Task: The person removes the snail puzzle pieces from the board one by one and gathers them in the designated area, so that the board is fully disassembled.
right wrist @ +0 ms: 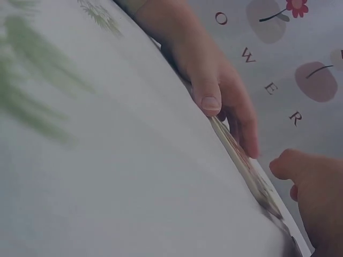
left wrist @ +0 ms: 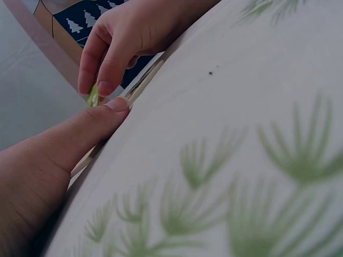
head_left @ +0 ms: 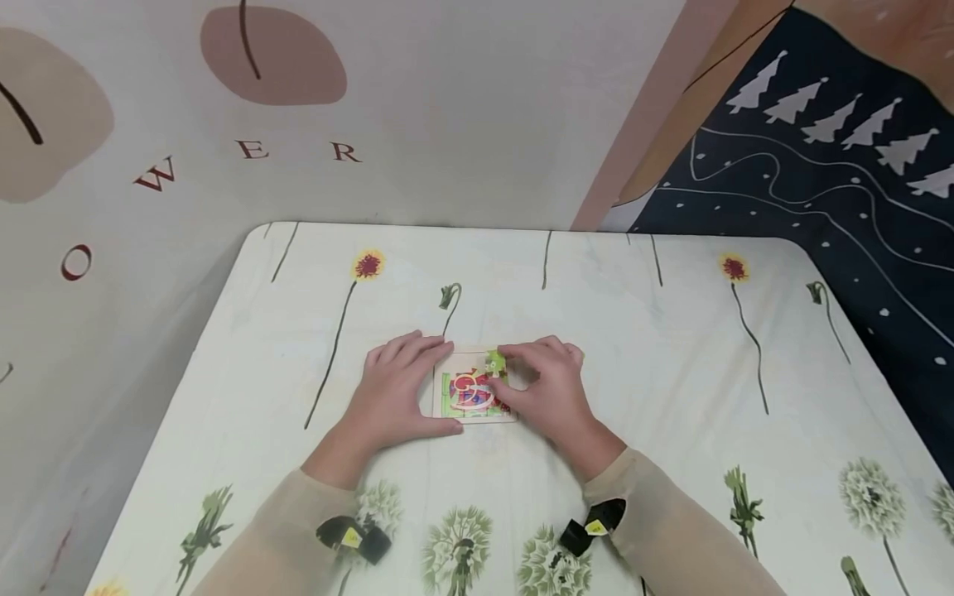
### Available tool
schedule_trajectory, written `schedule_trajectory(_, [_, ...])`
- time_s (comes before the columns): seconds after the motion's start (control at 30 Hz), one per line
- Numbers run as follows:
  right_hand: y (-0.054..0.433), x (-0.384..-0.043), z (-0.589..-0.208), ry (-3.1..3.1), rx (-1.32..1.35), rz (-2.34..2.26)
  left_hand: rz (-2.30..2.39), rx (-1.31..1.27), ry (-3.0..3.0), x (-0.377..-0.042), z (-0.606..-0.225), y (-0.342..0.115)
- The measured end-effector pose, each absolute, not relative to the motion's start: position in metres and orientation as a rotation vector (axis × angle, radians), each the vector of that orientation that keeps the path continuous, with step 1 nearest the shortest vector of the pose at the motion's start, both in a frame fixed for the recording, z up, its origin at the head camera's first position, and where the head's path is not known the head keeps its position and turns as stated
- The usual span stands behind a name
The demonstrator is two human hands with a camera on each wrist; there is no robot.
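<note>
A small, flat picture puzzle board (head_left: 474, 396), with a light border and a bright red, pink and green design, lies on the table between the hands. My left hand (head_left: 398, 389) holds it from the left, thumb at the near edge and fingers by the far edge. With thumb and index finger, my right hand (head_left: 551, 382) pinches a small green puzzle piece (head_left: 494, 364) over the board's upper right corner. Low in the left wrist view, the green piece (left wrist: 93, 97) shows beneath the right fingertips. From the right wrist, the board's edge (right wrist: 236, 155) looks thin, with the left thumb against it.
The table (head_left: 656, 364) wears a white cloth printed with flowers and stems. Behind it hangs a pale backdrop (head_left: 462, 116) with letters, and a dark tree-patterned cloth (head_left: 812, 182) at the right. Black wrist cameras (head_left: 358, 536) sit on both sleeves.
</note>
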State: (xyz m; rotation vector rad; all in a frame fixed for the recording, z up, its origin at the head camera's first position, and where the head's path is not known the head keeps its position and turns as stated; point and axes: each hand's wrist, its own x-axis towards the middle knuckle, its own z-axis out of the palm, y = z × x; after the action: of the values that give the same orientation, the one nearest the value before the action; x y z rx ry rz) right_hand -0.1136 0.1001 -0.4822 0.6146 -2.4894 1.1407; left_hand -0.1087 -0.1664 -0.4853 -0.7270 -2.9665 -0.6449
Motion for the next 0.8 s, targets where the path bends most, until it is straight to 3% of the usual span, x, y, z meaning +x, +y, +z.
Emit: schedule_trajectory(0.8, [0.138, -0.119, -0.487, -2.365, 0.502, 1.099, -0.651, -0.731, -2.965, -0.109, -0.487, -0.169])
